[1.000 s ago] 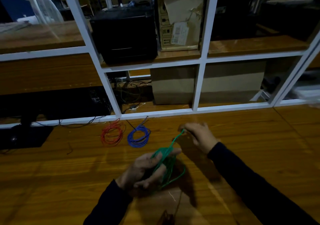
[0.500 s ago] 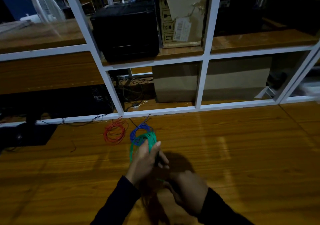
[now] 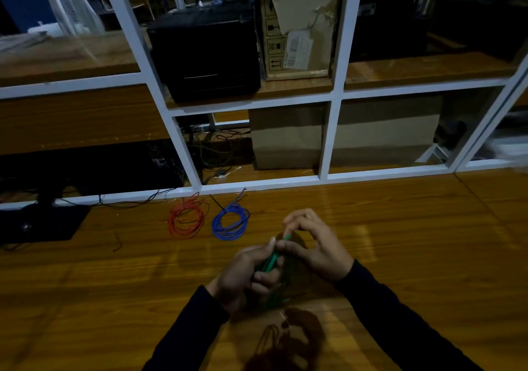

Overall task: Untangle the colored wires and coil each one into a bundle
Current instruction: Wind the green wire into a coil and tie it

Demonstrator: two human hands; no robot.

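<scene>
Right hand (image 3: 317, 245) rose, pinching green wire (image 3: 270, 260) slanting up-right.

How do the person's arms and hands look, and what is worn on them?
Both arms are covered by long dark sleeves, black or very dark navy in this dim light, ending at the wrists. The left hand and the right hand are bare: no gloves, and no rings, watch or markings can be seen.

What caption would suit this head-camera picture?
Both hands, left hand and right hand, grip a green wire; red coil and blue coil lie beyond.
</scene>
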